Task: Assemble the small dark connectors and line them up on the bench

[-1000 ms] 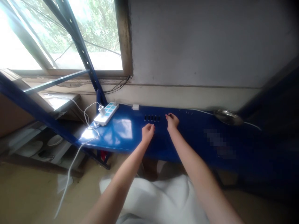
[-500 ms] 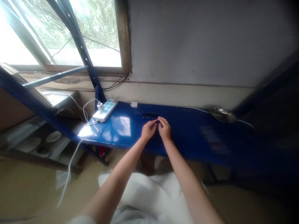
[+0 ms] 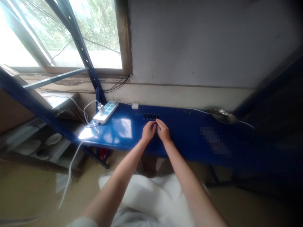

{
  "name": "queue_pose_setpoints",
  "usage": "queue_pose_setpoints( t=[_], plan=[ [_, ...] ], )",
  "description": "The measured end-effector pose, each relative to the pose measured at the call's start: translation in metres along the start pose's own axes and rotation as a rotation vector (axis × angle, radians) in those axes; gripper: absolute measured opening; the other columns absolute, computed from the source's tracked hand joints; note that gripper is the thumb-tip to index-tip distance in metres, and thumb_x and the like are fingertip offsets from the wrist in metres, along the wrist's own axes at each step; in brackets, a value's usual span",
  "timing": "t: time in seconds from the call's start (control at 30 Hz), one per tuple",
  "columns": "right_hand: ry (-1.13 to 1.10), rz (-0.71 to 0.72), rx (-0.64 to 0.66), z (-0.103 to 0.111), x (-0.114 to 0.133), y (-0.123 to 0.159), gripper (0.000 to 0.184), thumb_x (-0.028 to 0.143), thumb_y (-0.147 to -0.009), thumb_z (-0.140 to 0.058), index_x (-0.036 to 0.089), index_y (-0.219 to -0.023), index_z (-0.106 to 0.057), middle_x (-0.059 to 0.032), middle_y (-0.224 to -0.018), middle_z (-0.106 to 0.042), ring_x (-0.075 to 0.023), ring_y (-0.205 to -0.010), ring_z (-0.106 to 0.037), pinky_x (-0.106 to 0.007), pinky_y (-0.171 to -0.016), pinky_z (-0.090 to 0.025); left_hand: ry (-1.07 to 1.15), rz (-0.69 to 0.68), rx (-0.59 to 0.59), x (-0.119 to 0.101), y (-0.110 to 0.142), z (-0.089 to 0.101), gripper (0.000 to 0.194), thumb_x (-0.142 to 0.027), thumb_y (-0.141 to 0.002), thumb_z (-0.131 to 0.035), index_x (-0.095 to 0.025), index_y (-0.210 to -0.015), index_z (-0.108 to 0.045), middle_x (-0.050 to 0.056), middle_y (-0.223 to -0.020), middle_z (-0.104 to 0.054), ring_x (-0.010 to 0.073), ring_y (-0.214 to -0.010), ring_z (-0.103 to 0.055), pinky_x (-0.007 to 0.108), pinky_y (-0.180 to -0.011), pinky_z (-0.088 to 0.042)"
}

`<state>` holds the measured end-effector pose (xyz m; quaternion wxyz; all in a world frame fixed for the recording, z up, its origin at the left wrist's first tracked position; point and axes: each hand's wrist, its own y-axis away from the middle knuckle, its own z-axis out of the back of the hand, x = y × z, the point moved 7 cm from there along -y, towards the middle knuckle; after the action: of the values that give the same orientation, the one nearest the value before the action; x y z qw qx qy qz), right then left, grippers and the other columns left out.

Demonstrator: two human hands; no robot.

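A person leans over a blue metal table (image 3: 187, 142) with both arms reaching out. The left hand (image 3: 148, 131) and the right hand (image 3: 163, 131) are close together, near the middle of the table. Just above them is a row of small black pieces (image 3: 150, 116), set side by side near the back of the table. The fingers of both hands curl in toward each other, and the right fingertips (image 3: 157, 121) come very near the left hand, just under the row. The hands are not spread wide. They may be pinching something tiny, but it is too small to see, so I cannot tell.

Working close and slowly with just the fingertips looks like a good way to handle pieces this small. The table top gives the hands a firm place to stay steady.

Off to the left is a white power strip (image 3: 105, 112) with a charger (image 3: 101, 109) plugged in and a white cord (image 3: 71, 167) hanging down. Far to the right is a steel dish (image 3: 223, 116).
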<state>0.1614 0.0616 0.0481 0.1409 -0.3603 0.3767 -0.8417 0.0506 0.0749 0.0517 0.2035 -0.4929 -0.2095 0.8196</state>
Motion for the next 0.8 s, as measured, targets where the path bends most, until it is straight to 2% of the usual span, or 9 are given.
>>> queue_pose_setpoints(
  t=[0.07, 0.13, 0.27, 0.37, 0.43, 0.57, 0.8],
  plan=[
    [-0.014, -0.025, -0.028, 0.003, -0.001, -0.001, 0.038, 0.017, -0.086, -0.034, 0.017, -0.115, -0.059, -0.0100, -0.117, -0.059, -0.0174, -0.109, -0.054, -0.034, -0.095, -0.045, 0.005, 0.023, -0.049, 0.002, -0.001, 0.003, 0.020, -0.025, -0.083, -0.046, -0.016, -0.096, -0.059, 0.008, -0.092, -0.064, 0.0138, -0.073, -0.058, 0.026, -0.068, -0.047],
    [0.009, -0.091, -0.116, 0.012, -0.007, -0.001, 0.037, 0.022, -0.087, -0.036, 0.017, -0.115, -0.059, -0.0106, -0.116, -0.059, -0.0177, -0.107, -0.055, -0.034, -0.093, -0.046, 0.032, 0.053, -0.098, 0.005, -0.001, 0.007, 0.021, -0.026, -0.084, -0.044, -0.015, -0.096, -0.059, 0.009, -0.091, -0.064, 0.0153, -0.078, -0.059, 0.027, -0.071, -0.047],
    [0.042, -0.225, -0.262, 0.027, -0.019, 0.002, 0.038, 0.033, -0.088, -0.038, 0.018, -0.116, -0.058, -0.0103, -0.100, -0.065, -0.0166, -0.090, -0.062, -0.031, -0.082, -0.050, 0.094, 0.073, -0.134, 0.008, -0.001, 0.010, 0.024, -0.031, -0.085, -0.044, -0.016, -0.095, -0.059, 0.009, -0.090, -0.064, 0.0161, -0.080, -0.060, 0.028, -0.071, -0.048],
    [0.047, -0.274, -0.264, 0.028, -0.022, 0.004, 0.039, 0.037, -0.088, -0.038, 0.019, -0.117, -0.057, -0.0065, -0.086, -0.064, -0.0117, -0.069, -0.062, -0.025, -0.068, -0.050, 0.124, 0.073, -0.131, 0.007, 0.000, 0.010, 0.026, -0.034, -0.085, -0.044, -0.016, -0.096, -0.059, 0.009, -0.090, -0.064, 0.0156, -0.078, -0.060, 0.027, -0.069, -0.048],
    [0.093, -0.284, -0.249, 0.027, -0.021, 0.004, 0.040, 0.040, -0.087, -0.040, 0.020, -0.116, -0.058, -0.0046, -0.079, -0.062, -0.0103, -0.063, -0.059, -0.022, -0.063, -0.048, 0.136, 0.075, -0.129, 0.007, 0.000, 0.010, 0.028, -0.036, -0.085, -0.043, -0.016, -0.097, -0.060, 0.009, -0.090, -0.064, 0.0148, -0.075, -0.060, 0.026, -0.068, -0.048],
    [0.183, -0.253, -0.200, 0.023, -0.016, 0.003, 0.039, 0.041, -0.087, -0.042, 0.020, -0.112, -0.062, -0.0038, -0.071, -0.060, -0.0110, -0.063, -0.055, -0.021, -0.062, -0.044, 0.151, 0.071, -0.125, 0.007, 0.000, 0.009, 0.030, -0.038, -0.085, -0.044, -0.016, -0.096, -0.061, 0.008, -0.090, -0.064, 0.0138, -0.072, -0.059, 0.026, -0.065, -0.048],
    [0.172, -0.189, -0.150, 0.017, -0.013, 0.001, 0.040, 0.041, -0.088, -0.038, 0.019, -0.113, -0.061, -0.0042, -0.070, -0.057, -0.0132, -0.065, -0.054, -0.023, -0.065, -0.044, 0.157, 0.063, -0.108, 0.007, 0.000, 0.009, 0.028, -0.037, -0.085, -0.045, -0.017, -0.096, -0.062, 0.008, -0.091, -0.064, 0.0151, -0.079, -0.060, 0.027, -0.068, -0.049]
  ],
)
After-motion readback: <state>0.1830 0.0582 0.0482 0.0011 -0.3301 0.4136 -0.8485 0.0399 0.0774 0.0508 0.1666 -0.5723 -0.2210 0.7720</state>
